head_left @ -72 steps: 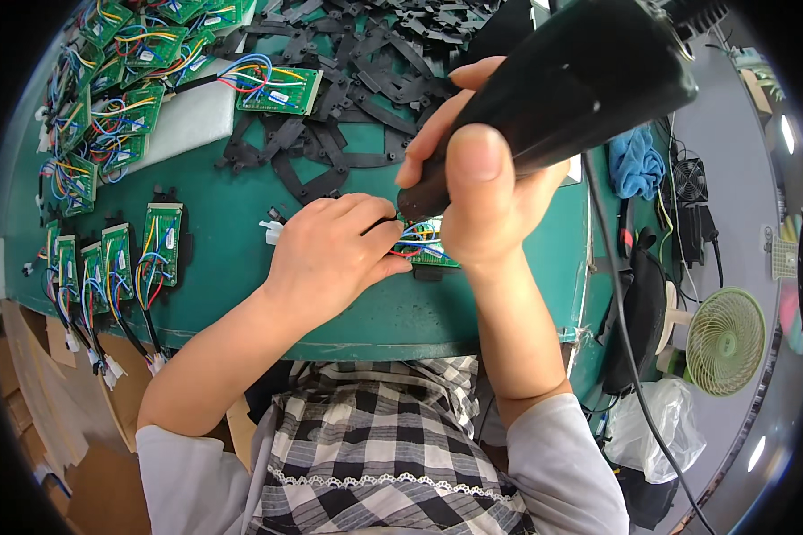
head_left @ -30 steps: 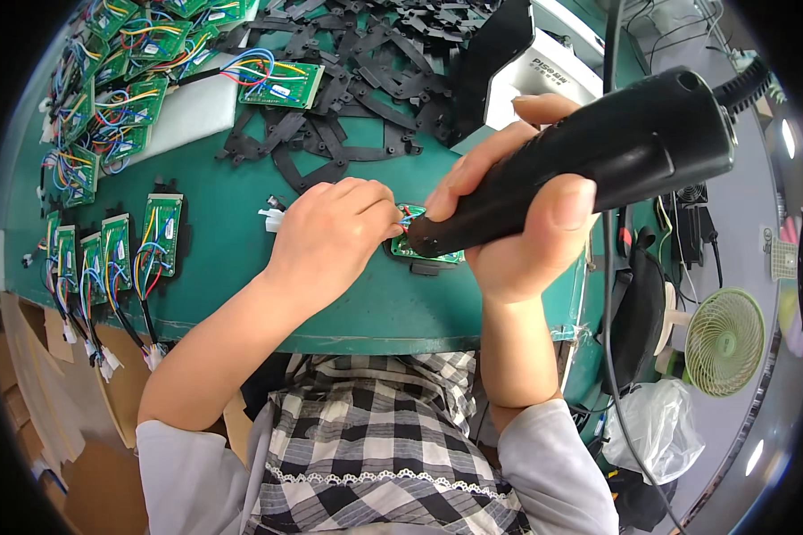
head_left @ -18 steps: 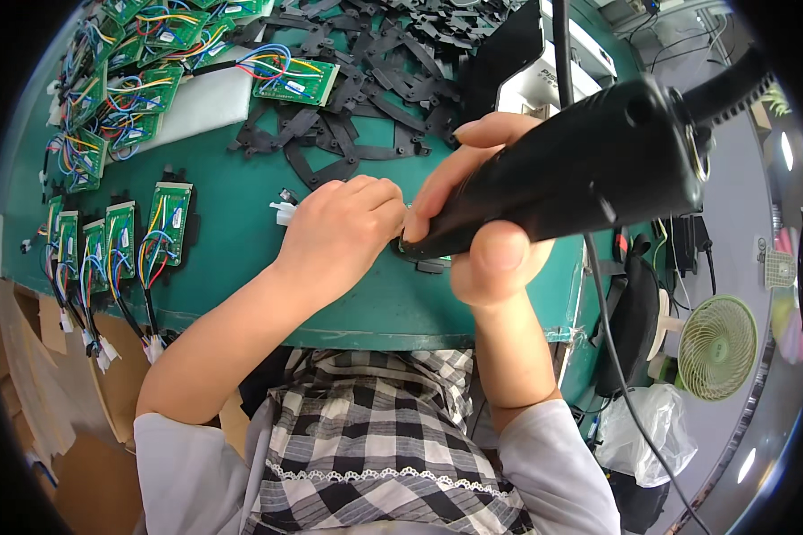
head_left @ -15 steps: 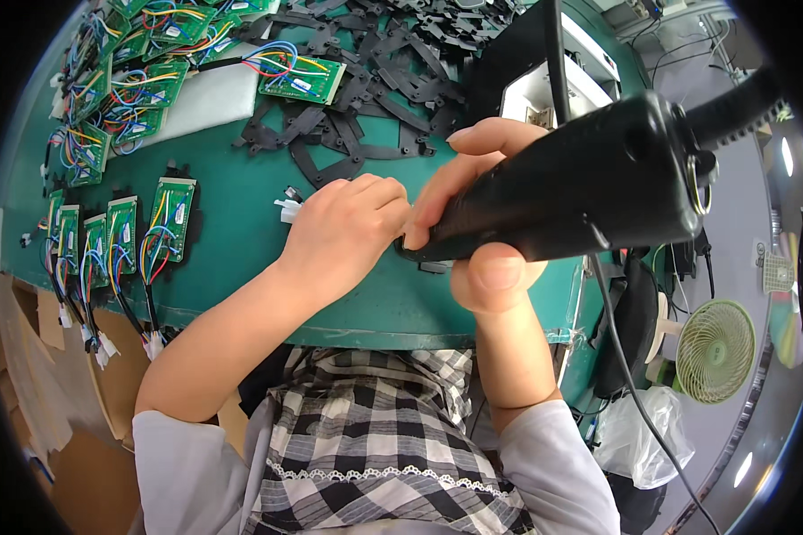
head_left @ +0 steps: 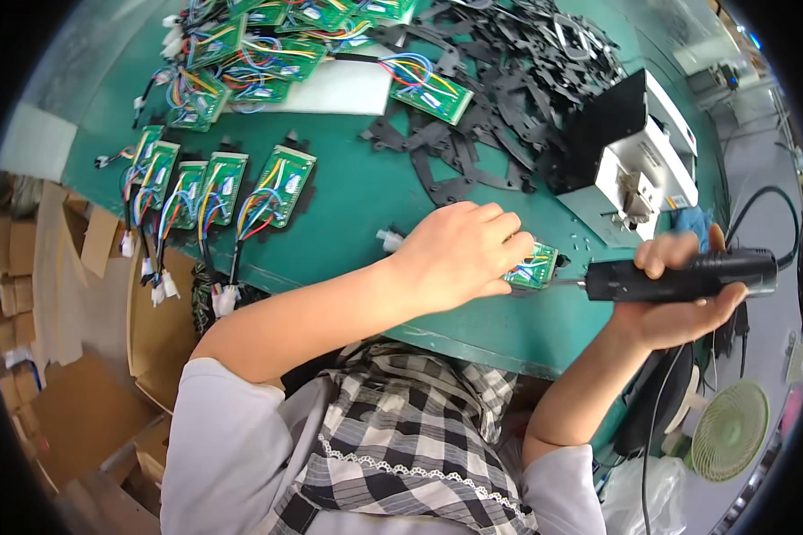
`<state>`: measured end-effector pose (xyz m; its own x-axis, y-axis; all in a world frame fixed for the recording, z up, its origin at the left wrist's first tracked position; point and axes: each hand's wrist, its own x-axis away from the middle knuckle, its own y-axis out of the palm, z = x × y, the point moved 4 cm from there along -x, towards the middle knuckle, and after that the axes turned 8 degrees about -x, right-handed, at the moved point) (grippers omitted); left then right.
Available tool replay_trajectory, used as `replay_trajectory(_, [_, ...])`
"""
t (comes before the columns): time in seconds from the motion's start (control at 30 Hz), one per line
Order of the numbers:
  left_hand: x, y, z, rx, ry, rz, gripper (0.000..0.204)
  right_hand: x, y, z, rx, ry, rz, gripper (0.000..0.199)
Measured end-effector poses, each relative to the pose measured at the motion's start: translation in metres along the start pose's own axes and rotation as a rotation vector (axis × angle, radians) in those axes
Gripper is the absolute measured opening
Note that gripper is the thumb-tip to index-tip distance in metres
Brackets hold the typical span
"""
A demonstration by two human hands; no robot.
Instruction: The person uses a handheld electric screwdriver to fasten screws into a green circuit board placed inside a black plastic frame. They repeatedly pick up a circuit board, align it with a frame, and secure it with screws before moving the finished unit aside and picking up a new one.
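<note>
My left hand (head_left: 462, 253) is closed around a small green circuit board (head_left: 537, 265) with coloured wires, pinning it near the table's front edge. A white plug (head_left: 390, 240) pokes out on the other side of that hand. In my right hand (head_left: 658, 323) lies a black electric screwdriver (head_left: 687, 275), held level with fingers above and thumb below. Its thin bit points left and meets the right end of the board; whether it sits in a screw is too small to tell.
Several wired boards (head_left: 281, 187) stand in a row at left, leads hanging over the edge. More boards (head_left: 285, 55) pile up behind, beside white foam (head_left: 348, 87). Black plastic brackets (head_left: 509, 116) heap at the back. A white-and-black box device (head_left: 669, 152) stands right; a green fan (head_left: 732, 430) is below.
The view has shifted, showing more of the table's right side. The screwdriver has gone from pointing close by my left hand to lying level farther right, its bit at the board, which now shows.
</note>
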<state>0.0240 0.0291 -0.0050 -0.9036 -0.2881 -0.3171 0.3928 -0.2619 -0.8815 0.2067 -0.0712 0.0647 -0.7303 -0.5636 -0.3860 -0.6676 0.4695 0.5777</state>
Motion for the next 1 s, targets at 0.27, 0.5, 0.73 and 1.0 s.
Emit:
replay_trajectory(0.27, [0.163, -0.156, -0.113, -0.702, -0.916, 0.253, 0.041, -0.014, -0.049, -0.016, 0.058, -0.037, 0.119, 0.062])
replay_trajectory(0.5, [0.093, -0.148, -0.064, -0.775, -0.538, 0.402, 0.04, -0.013, -0.044, 0.006, -0.008, -0.044, 0.095, 0.062])
replay_trajectory(0.73, [-0.084, -0.033, -0.068, -0.497, -0.036, 0.21, 0.021, -0.005, -0.043, 0.02, -0.121, -0.017, 0.001, 0.063])
replay_trajectory(1.0, [-0.15, 0.003, -0.097, -0.64, 0.128, 0.323, 0.018, -0.007, -0.064, 0.005, -0.129, -0.018, 0.098, 0.062])
